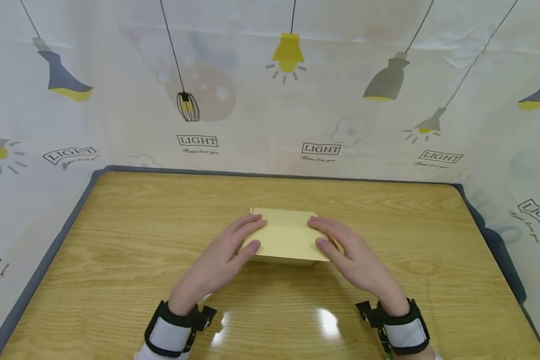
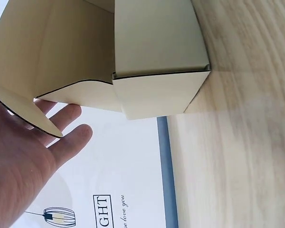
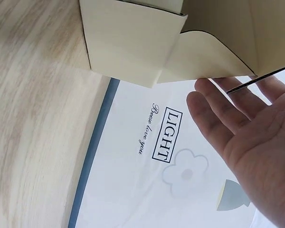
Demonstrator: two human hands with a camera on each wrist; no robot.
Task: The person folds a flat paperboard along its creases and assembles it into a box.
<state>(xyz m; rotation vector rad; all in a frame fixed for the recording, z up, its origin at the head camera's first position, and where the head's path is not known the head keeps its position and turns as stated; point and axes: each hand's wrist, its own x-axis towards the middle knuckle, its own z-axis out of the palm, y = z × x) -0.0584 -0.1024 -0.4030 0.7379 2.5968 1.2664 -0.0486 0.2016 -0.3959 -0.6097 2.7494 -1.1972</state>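
A pale yellow cardboard box (image 1: 288,232) stands on the wooden table, its lid raised a little above the front wall. From the left, my left hand (image 1: 227,252) rests its fingers on the lid's side edge, thumb near the front corner. My right hand (image 1: 355,255) touches the opposite edge in much the same way, fingers fairly straight. Seen from the left wrist, the box (image 2: 161,38) shows a gap under the lid, and a rounded flap (image 2: 26,114) partly covers the left fingers. In the right wrist view, the right fingertips lie close by a curved side flap (image 3: 204,57).
The wooden table (image 1: 117,280) has a dark blue-grey border (image 1: 270,175) along its back and sides. Behind it hangs a white sheet (image 1: 261,110) printed with lamps and the word LIGHT. A black and white strap (image 1: 171,330) circles each wrist.
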